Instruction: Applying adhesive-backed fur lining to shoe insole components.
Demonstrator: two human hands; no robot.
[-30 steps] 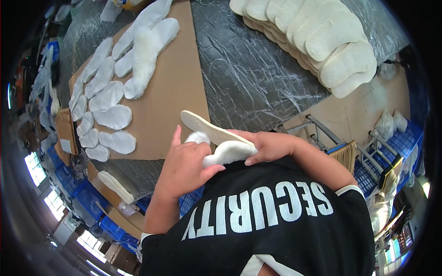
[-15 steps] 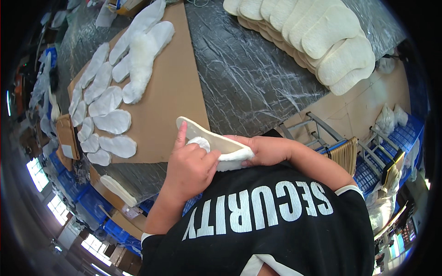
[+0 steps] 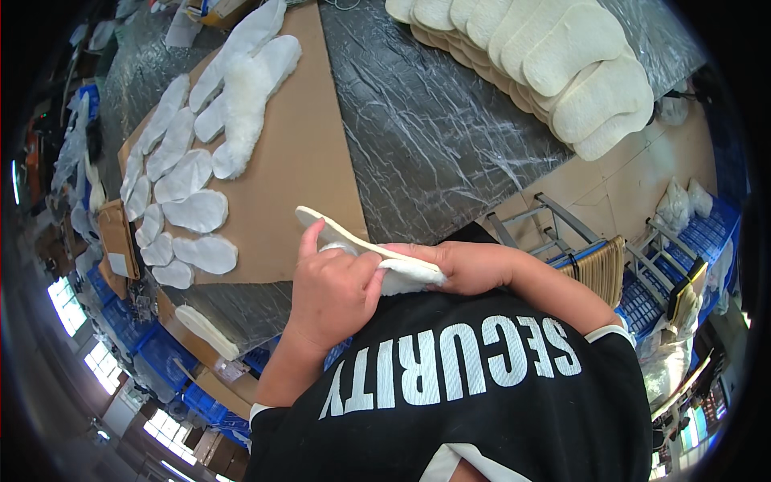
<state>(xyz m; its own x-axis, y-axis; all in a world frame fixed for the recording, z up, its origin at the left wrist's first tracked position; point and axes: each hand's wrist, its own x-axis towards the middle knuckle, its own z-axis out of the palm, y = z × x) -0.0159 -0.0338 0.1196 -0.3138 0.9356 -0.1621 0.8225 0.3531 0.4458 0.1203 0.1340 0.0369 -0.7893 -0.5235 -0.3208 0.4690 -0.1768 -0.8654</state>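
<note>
Shows, spread over the left part of a flat brown cardboard sheet (image 3: 309,145), white fleecy sole-shaped pieces (image 3: 193,210). Just off the sheet's lower right corner, curls the left hand (image 3: 333,289) onto white fluffy fleece (image 3: 408,280), index finger stretched against a thin cream sole-shaped insole (image 3: 347,237); pinches insole and fleece with the right hand (image 3: 462,267), nearly closed, at the end away from the sheet. Right of the sheet, on the dark plastic-covered surface (image 3: 450,161), shows fanned cream sole-shaped pads (image 3: 562,56).

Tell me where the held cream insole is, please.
In the head view, the cream insole is just left of centre, between the left hand and right hand, near the cardboard.
</note>
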